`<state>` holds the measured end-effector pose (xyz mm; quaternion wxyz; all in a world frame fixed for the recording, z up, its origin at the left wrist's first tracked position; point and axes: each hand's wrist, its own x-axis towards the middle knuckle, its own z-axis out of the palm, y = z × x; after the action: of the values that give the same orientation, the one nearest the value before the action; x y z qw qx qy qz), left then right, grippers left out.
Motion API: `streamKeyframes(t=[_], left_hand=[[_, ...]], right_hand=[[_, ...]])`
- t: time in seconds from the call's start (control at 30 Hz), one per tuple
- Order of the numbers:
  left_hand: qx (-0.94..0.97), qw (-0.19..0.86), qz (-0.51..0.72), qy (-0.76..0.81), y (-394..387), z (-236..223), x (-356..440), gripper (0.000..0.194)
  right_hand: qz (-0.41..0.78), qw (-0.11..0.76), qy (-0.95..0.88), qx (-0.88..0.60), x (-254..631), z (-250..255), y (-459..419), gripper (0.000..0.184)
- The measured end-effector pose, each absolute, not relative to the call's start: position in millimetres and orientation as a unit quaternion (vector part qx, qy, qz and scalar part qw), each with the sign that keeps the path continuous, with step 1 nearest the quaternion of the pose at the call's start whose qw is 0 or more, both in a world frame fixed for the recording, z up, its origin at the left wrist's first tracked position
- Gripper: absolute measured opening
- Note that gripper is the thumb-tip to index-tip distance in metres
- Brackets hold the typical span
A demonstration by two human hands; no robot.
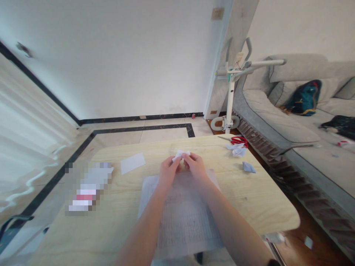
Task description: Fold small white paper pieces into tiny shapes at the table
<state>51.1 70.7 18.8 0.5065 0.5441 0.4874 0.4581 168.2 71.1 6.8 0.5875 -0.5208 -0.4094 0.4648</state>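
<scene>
Between my two hands is a small piece of folded white paper (pixel 181 153), pinched near the far middle of the table. My left hand (pixel 168 169) grips its left side with thumb and fingers closed. On the other side, my right hand (pixel 195 164) pinches the paper too, and the fingertips of both hands nearly meet. Beneath my wrists lies a large printed sheet (pixel 185 221). A flat white paper rectangle (pixel 133 163) rests to the left of my hands. The exact folds in the held paper are too small to make out.
On the wooden table (pixel 249 207), red-handled scissors (pixel 239 141) lie at the far right beside crumpled white paper (pixel 237 149) and a bluish folded paper piece (pixel 249 167). A pixelated item (pixel 91 188) sits at the left. A grey sofa (pixel 283 129) and a white exercise stand (pixel 230 96) are beyond.
</scene>
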Motion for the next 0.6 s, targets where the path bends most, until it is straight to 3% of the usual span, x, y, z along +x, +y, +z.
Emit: streamKeyframes(t=[0.6], left_hand=[[0.559, 0.488, 0.446, 0.501, 69.5, 20.9, 51.4, 0.036]], right_hand=[[0.442, 0.587, -0.417, -0.535, 169.1, 4.8, 71.8, 0.036]])
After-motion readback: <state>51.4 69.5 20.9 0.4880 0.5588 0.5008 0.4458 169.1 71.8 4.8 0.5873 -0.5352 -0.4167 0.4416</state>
